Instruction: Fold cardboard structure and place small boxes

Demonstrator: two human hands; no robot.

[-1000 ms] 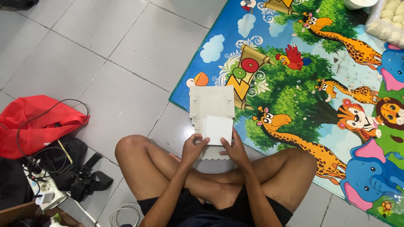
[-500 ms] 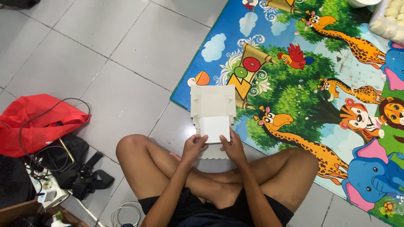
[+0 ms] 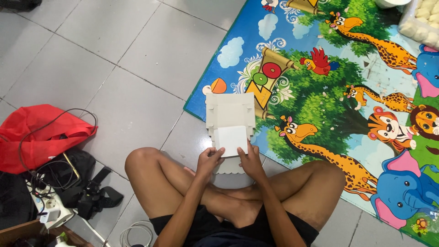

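A flat, unfolded pale cardboard box blank (image 3: 230, 110) lies on the floor in front of my crossed legs, half over the edge of a colourful animal play mat (image 3: 329, 91). One white panel (image 3: 231, 139) is folded up from it. My left hand (image 3: 209, 160) grips the panel's lower left corner. My right hand (image 3: 250, 159) holds its lower right corner. A scalloped flap of the blank (image 3: 228, 167) shows between my two hands.
A red bag (image 3: 34, 135) with a black cable lies at the left, beside a black camera bag and straps (image 3: 87, 192) and a white power strip (image 3: 50, 208). A clear bag of pale round items (image 3: 423, 23) sits on the mat at top right.
The view has shifted slightly. My hands stay on the white panel, with almost no movement of the cardboard blank.
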